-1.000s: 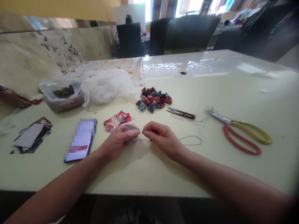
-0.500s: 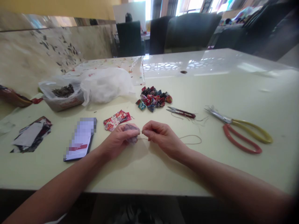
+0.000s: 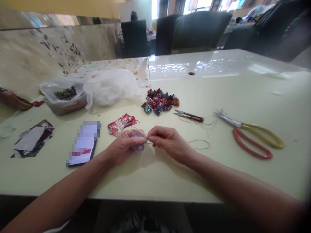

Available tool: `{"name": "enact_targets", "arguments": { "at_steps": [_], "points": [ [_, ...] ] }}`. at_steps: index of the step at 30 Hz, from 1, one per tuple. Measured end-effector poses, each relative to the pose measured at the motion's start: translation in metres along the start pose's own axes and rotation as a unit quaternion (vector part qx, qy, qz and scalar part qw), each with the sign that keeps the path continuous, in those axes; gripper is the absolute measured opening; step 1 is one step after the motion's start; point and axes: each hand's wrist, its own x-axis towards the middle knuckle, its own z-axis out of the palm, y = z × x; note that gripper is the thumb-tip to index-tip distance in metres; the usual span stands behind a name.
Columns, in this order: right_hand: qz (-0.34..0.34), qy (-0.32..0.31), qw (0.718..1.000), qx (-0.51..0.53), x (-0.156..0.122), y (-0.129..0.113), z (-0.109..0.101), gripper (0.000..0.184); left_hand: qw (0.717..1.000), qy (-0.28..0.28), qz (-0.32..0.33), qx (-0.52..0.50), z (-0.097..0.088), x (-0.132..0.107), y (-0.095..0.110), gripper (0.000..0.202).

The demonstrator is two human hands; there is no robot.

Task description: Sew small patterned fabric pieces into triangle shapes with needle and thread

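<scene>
My left hand (image 3: 125, 145) is closed around a small greyish-purple piece of fabric (image 3: 137, 135), held just above the table near its front edge. My right hand (image 3: 167, 142) is pinched right beside it, fingertips touching the fabric's right edge; it grips a thin thread (image 3: 199, 144) that loops away to the right over the table. Any needle is too small to make out. A few patterned red fabric squares (image 3: 120, 123) lie just beyond my left hand.
A pile of small stuffed fabric shapes (image 3: 160, 101) lies mid-table, with red thread snips (image 3: 189, 116) and large yellow-and-red scissors (image 3: 252, 137) to the right. A phone (image 3: 84, 144), a paper stack (image 3: 31, 139), a bag of dark bits (image 3: 64, 97) and white stuffing (image 3: 110, 87) sit left.
My right hand has moved slightly left, closing the gap to the fabric in my left hand. The thread between them has shortened. Nothing else on the table moved.
</scene>
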Motion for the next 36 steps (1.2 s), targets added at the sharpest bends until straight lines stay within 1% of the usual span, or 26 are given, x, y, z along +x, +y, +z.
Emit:
{"name": "enact_targets", "arguments": {
  "at_steps": [8,14,20,23,26,30,36],
  "points": [
    [-0.011,0.001,0.999,-0.031,-0.001,0.003,-0.001,0.009,1.0,0.02,0.009,0.01,-0.002,0.0,0.001,0.023],
    [-0.035,0.006,0.997,-0.073,-0.001,-0.001,-0.003,0.011,0.999,0.03,0.026,0.013,-0.001,0.0,0.002,0.02],
    [-0.016,0.005,1.0,-0.025,0.0,0.002,-0.003,0.012,0.999,0.037,0.034,-0.005,-0.003,0.001,0.002,0.019],
    [-0.004,0.0,1.0,0.007,0.001,0.003,-0.002,0.011,0.999,0.028,0.038,-0.01,-0.003,0.001,0.002,0.018],
    [0.0,-0.008,1.0,0.019,0.0,0.003,-0.001,0.009,0.999,0.015,0.03,-0.004,-0.001,0.001,0.0,0.02],
    [-0.004,-0.009,1.0,-0.007,0.0,0.005,-0.001,0.011,1.0,0.016,0.014,0.014,0.0,0.0,-0.003,0.02],
    [-0.023,0.015,0.996,-0.087,-0.003,0.01,0.002,0.008,0.997,0.035,0.032,0.064,0.001,-0.001,-0.006,0.021]
  ]
}}
